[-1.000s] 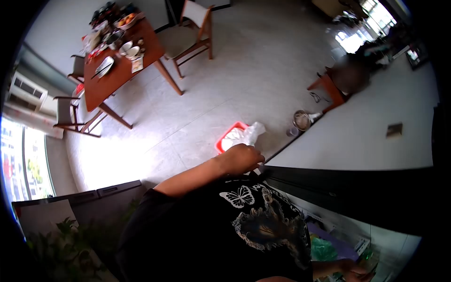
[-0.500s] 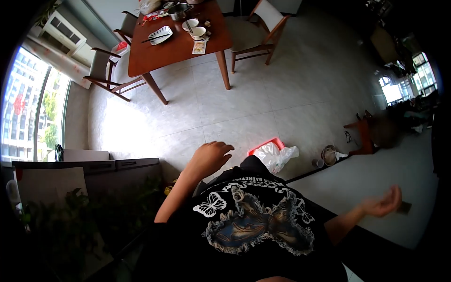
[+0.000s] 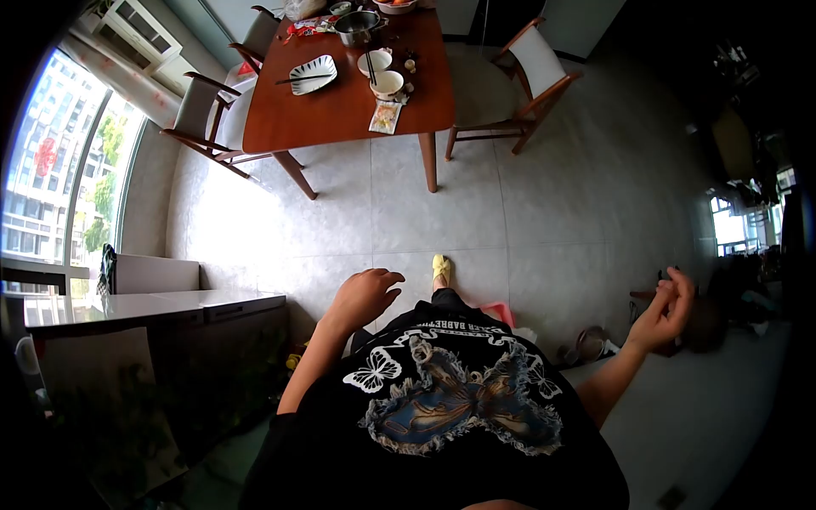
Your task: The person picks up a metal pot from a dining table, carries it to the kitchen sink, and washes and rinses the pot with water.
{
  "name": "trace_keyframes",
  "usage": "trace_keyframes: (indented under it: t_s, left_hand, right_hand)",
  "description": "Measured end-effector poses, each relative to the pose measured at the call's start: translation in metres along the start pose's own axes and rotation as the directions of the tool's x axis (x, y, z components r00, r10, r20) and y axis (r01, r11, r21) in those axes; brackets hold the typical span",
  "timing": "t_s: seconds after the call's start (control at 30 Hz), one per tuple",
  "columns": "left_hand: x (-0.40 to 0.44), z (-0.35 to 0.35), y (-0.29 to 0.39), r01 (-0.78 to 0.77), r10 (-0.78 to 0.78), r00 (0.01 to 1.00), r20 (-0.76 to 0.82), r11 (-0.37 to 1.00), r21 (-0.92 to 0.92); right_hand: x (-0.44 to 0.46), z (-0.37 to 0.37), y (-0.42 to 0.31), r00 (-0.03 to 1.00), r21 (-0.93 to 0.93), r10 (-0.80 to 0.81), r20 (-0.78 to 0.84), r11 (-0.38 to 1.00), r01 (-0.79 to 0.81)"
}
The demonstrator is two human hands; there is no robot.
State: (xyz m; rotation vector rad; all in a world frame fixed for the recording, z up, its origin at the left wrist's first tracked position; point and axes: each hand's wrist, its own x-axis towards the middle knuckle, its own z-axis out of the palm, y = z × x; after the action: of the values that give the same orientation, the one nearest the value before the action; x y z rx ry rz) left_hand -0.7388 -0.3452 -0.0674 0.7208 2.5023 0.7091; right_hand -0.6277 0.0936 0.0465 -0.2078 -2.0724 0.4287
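Observation:
My left hand [image 3: 367,297] hangs in the air in front of my body, fingers loosely bent and holding nothing. Off to the right, my right hand [image 3: 665,314] is raised with its fingers apart and nothing in it. Both hands are away from the wooden table [image 3: 340,123] ahead. On that table are a white dish [image 3: 316,66] with chopsticks across it, a lower bowl [image 3: 388,85], an upper bowl [image 3: 372,61] with chopsticks over it, a metal pot [image 3: 358,32] and a small printed packet [image 3: 385,118].
Chairs stand at the table's left [image 3: 197,106] and right [image 3: 541,64]. A glossy-topped cabinet [image 3: 153,308] is on my left by the window. Near my legs, a pink bin [image 3: 500,311] is partly hidden by my body. My yellow shoe [image 3: 441,269] shows on the grey tiles.
The table now appears larger and lower in view. A yellow-shod foot has come into sight, and the pink bin has slipped mostly behind my body. My right hand has risen.

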Motion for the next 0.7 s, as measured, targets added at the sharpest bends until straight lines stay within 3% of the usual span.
trace_keyframes:
  t_s: [0.1,0.2,0.43,0.5,0.7]
  left_hand:
    - [0.069,-0.017,0.006,-0.015,0.015,1.0,0.022,1.0,0.004]
    - [0.124,-0.039,0.01,0.004,-0.005,1.0,-0.018,1.0,-0.028]
    - [0.188,-0.065,-0.024,0.184,-0.184,0.982,-0.026,0.982,-0.031]
    - [0.209,-0.082,-0.034,0.309,-0.306,0.95,0.069,0.95,-0.039]
    - [0.292,-0.123,-0.098,0.236,-0.247,0.966,-0.081,0.963,-0.127]
  right_hand:
    - [0.028,0.046,0.038,0.995,0.039,0.094,0.025,0.995,-0.095]
    - [0.057,0.099,0.069,0.926,0.155,0.332,0.182,0.92,-0.36]
    - [0.141,0.277,0.051,0.869,0.234,0.147,0.473,0.93,-0.284]
    - [0.158,0.324,0.042,0.786,0.239,0.069,0.615,0.933,-0.27]
    - [0.203,0.434,0.028,0.7,0.223,0.006,0.714,0.946,-0.236]
